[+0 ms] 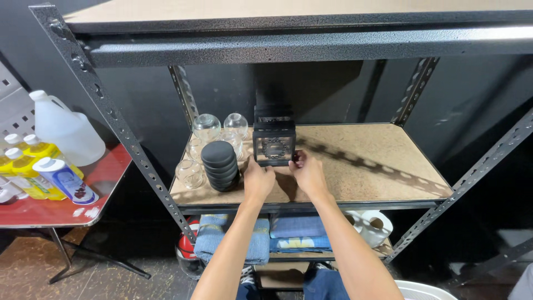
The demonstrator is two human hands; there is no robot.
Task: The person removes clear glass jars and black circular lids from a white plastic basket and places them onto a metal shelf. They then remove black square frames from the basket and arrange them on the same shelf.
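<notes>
Mid-frame: small black lantern (273,144) gripped by both hands (259,180) (308,174) on shelf (366,166); stacked black discs (220,165) left of it.

Our 2 bare forearms reach forward, converging; left hand (258,179) and right hand (307,173) side by side, fingers curled forward, backs up.

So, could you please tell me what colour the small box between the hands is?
The box is black, as the head view shows.
</notes>
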